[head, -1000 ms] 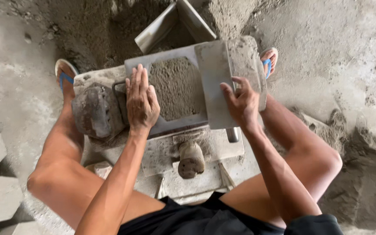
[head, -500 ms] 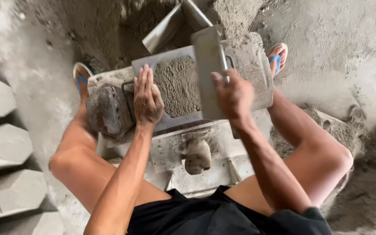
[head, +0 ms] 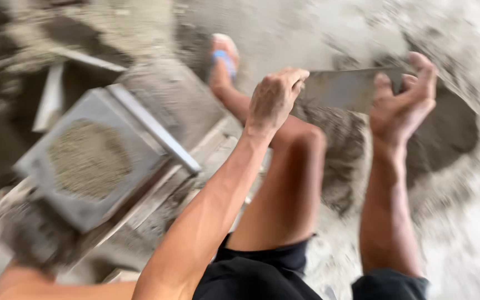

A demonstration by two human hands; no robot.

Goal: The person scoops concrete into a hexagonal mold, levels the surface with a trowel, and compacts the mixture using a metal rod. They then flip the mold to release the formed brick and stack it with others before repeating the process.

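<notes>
**K:** Hands first. What's each one doing?

**R:** Left hand (head: 276, 97) is curled tight on the near end of a flat grey metal plate (head: 348, 89), fingers wrapped over its edge. Right hand (head: 404, 103) is on the far end, thumb and fingers half-open, cupping the plate's edge rather than closed round it. Heavy motion blur, so I can't tell the exact finger contact.

**K:** Plate position?

**R:** Held between both hands, roughly level, above a mound of grey sand mix (head: 445, 133) on the person's right side. Plate is off the ground, over the right knee (head: 304, 136).

**K:** And the mould?

**R:** Square grey mould (head: 93, 166) sits at the left of the view, well apart from both hands. It's packed with coarse sandy mix (head: 87, 158), level with the rim. A straight metal bar (head: 154, 128) lies along its right edge. Mould rests on a rough, mortar-caked stand (head: 156, 208).

**K:** Anything else?

**R:** Foot in a blue-strapped sandal (head: 223, 58) beyond the mould, planted on grey concrete floor (head: 306, 28). Dark shorts (head: 262, 275) at the bottom of the view. Everything is dusted in cement.
</notes>
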